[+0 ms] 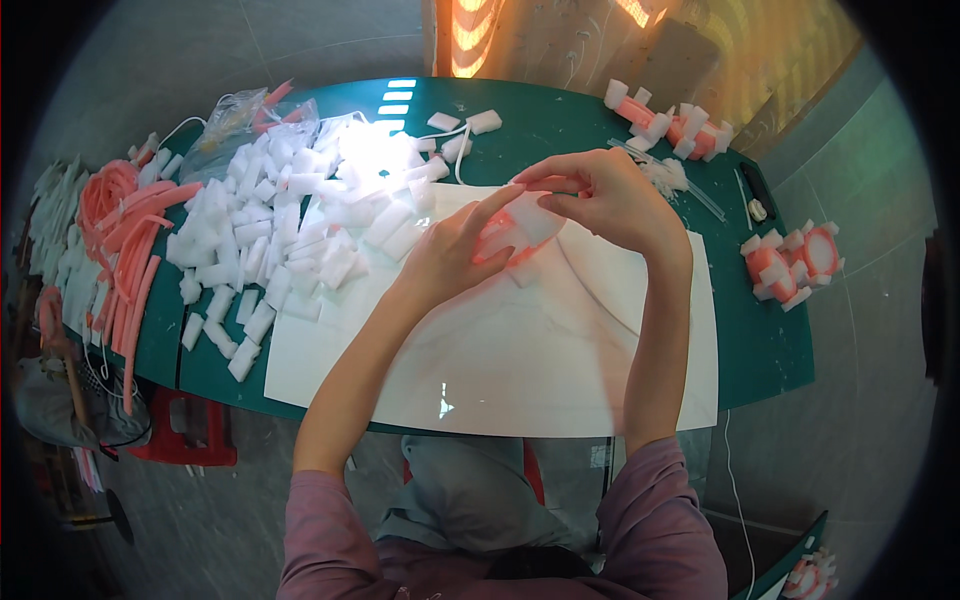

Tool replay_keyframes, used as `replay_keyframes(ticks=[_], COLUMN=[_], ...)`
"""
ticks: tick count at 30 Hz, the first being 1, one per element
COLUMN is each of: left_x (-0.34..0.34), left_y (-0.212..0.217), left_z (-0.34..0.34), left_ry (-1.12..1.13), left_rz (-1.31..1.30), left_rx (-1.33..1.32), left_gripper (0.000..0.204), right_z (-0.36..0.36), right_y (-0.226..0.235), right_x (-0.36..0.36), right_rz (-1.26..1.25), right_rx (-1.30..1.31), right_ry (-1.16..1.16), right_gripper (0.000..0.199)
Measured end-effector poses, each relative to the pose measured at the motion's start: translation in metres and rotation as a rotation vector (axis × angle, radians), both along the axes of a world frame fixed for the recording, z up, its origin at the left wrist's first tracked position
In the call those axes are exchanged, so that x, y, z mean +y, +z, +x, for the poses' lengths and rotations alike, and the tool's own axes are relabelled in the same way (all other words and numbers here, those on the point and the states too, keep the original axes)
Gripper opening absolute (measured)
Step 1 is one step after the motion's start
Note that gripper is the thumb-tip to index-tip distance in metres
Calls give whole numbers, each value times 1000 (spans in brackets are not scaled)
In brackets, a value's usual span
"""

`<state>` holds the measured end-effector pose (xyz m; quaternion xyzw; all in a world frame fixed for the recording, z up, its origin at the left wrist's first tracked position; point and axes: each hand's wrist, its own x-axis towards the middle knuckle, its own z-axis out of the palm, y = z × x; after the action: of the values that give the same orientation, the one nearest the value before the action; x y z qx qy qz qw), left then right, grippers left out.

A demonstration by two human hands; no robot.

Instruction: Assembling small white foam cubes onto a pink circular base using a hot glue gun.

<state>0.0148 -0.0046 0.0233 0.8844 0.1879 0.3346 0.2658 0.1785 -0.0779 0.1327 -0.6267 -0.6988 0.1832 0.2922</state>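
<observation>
Left hand (455, 250), right hand (605, 195): grasping one pink-and-white foam piece (528, 224), seemingly for steadiness;
White foam blocks (250, 234): heaped leftward, likely for reach

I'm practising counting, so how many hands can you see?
2. The left hand is on the left side of the pink-and-white piece; the right hand is at its upper right. Some fingers are partly hidden.
</observation>
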Motion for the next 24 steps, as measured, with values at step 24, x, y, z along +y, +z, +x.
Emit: replay_keyframes(ticks=[24], left_x=[5], left_y=[-5], left_z=[-1], left_ry=[-26], left_rz=[-6], left_rx=[-86], left_gripper=[62], right_z=[-5], right_y=[-8], right_x=[9], right_rz=[-6], right_rx=[-31], right_ry=[-79], right_gripper=[21])
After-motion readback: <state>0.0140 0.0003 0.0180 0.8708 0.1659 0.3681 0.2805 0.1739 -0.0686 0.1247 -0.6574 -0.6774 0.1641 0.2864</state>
